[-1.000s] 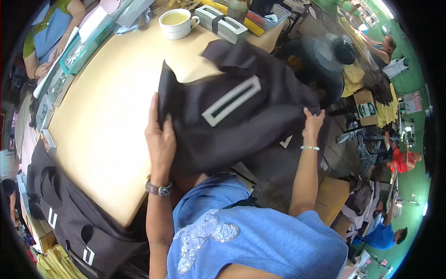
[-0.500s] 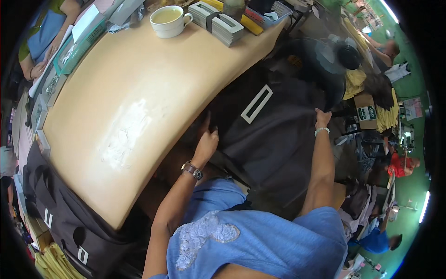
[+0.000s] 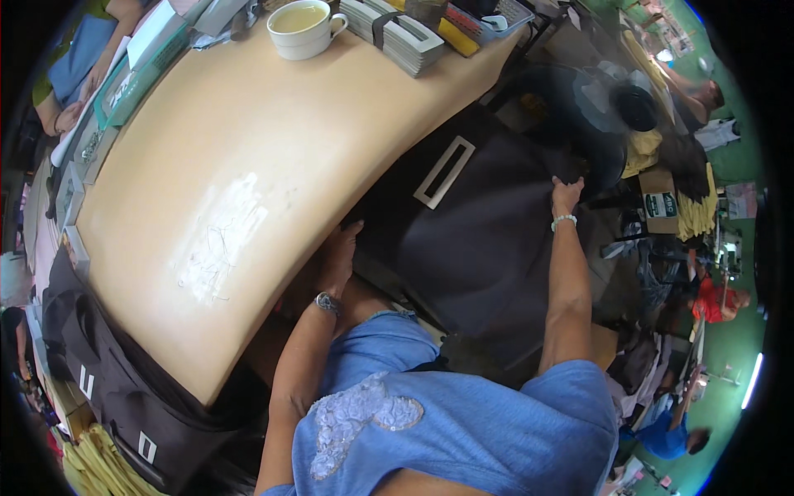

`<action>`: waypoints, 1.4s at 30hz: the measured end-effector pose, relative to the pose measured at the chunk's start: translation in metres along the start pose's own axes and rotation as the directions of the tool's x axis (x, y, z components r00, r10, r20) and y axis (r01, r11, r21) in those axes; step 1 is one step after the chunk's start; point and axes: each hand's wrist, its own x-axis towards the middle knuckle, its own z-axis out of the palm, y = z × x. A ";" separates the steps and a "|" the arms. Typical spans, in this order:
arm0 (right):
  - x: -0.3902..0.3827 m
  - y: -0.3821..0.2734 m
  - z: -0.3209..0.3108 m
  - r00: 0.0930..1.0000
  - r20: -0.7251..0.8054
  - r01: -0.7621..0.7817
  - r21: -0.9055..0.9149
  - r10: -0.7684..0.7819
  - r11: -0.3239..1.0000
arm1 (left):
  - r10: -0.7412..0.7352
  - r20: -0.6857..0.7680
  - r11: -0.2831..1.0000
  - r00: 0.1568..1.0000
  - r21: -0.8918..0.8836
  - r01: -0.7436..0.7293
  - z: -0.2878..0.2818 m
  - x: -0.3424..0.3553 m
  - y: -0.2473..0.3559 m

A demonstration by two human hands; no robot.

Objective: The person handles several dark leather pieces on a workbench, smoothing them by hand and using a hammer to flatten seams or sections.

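Note:
A large sheet of dark fabric [image 3: 496,248] hangs spread between my hands, beside the table's right edge. A pale rectangular frame-shaped piece [image 3: 445,172] with an open middle lies on its upper part. My right hand [image 3: 567,197], with a beaded bracelet at the wrist, is closed in a pinch on the fabric's far right edge. By the table edge, my left hand [image 3: 337,255], wearing a wristwatch, grips the fabric's left side. Its fingertips are partly hidden in the dark folds.
A beige table [image 3: 289,140] with a white smeared patch fills the left. On its far side stand a cup [image 3: 298,30] of yellowish liquid and a banded stack of frame pieces [image 3: 393,37]. More dark fabric [image 3: 141,388] drapes over the near left corner. Other people sit around.
My left hand has moved left and slightly nearer, toward the table edge. My right hand has shifted a little farther away and left. The fabric and its pale frame piece have moved left with them.

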 end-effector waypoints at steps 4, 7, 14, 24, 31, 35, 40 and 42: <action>-0.011 -0.009 -0.004 1.000 0.013 -0.020 -0.102 0.021 0.995 | -0.034 0.048 0.994 0.998 0.108 0.029 -0.007 0.008 -0.007; -0.011 0.006 -0.019 1.000 -0.024 -0.012 -0.149 0.009 0.989 | -0.206 0.092 0.975 0.974 -0.066 0.212 0.003 -0.007 0.022; -0.113 -0.069 -0.061 0.984 0.180 0.084 -0.521 0.013 0.849 | -0.024 0.137 0.994 0.990 -0.099 0.038 -0.019 -0.020 -0.009; -0.257 -0.182 0.009 0.584 0.135 0.768 0.228 -0.801 0.598 | 0.315 0.358 0.945 0.879 -0.034 -0.325 -0.090 -0.140 0.111; -0.459 -0.318 0.042 0.000 0.275 0.421 0.872 -0.961 0.250 | 0.632 -0.561 0.774 0.535 0.408 -0.485 -0.221 -0.264 0.173; -0.560 -0.352 0.038 -0.319 -0.040 0.191 0.976 -0.947 -0.105 | 0.527 -0.850 0.850 0.017 0.527 -0.009 -0.287 -0.288 0.150; -0.645 -0.368 0.053 -0.441 0.084 0.189 0.982 -0.893 -0.001 | 0.678 -0.735 0.706 -0.024 0.642 0.298 -0.326 -0.291 0.134; -0.662 -0.370 0.058 -0.412 0.156 0.264 0.963 -0.898 0.047 | 0.758 -0.645 0.586 0.093 0.737 0.336 -0.320 -0.281 0.134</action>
